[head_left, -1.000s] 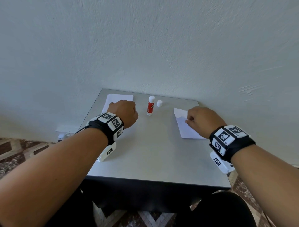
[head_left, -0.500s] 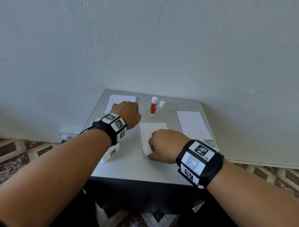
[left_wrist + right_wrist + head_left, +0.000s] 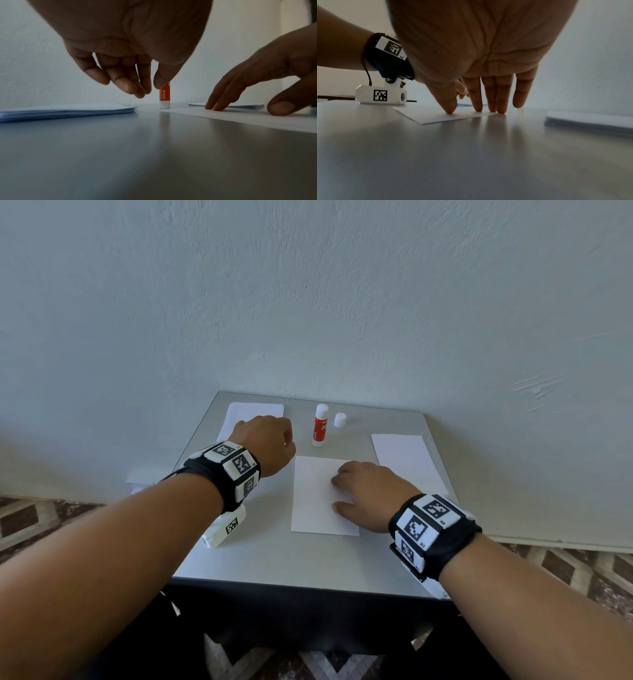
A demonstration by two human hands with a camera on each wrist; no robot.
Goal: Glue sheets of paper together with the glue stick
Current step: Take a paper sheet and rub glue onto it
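One white sheet (image 3: 315, 498) lies flat at the middle of the grey table (image 3: 308, 559). My right hand (image 3: 368, 494) rests on it with straight fingers (image 3: 491, 106) pressing its right part. A red and white glue stick (image 3: 320, 429) stands upright behind the sheet, uncapped, with its white cap (image 3: 339, 420) beside it. My left hand (image 3: 269, 445) hovers left of the glue stick (image 3: 165, 96), fingers (image 3: 126, 86) loosely curled and holding nothing.
A paper stack (image 3: 255, 414) lies at the back left under my left hand, seen also as the stack (image 3: 68, 111) in the left wrist view. Another stack (image 3: 407, 460) sits at the right edge. A wall runs close behind the table.
My right hand took a sheet from the right stack and slid it to the table's middle, then flattened its fingers on it. My left hand stayed nearly still.
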